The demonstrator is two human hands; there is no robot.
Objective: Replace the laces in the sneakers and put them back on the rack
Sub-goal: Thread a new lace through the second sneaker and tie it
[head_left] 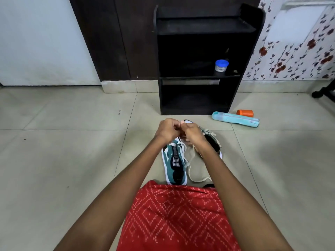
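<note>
Left hand (166, 130) and right hand (193, 133) curl together, hold unseen. The sneaker (175, 165) lies lengthwise just beneath them; its lace (192, 172) trails rightward.

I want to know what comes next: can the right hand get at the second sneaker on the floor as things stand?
Probably yes. The second sneaker lies right beside the right hand, nothing between them; but that hand seems to be pinching a lace now.
</note>
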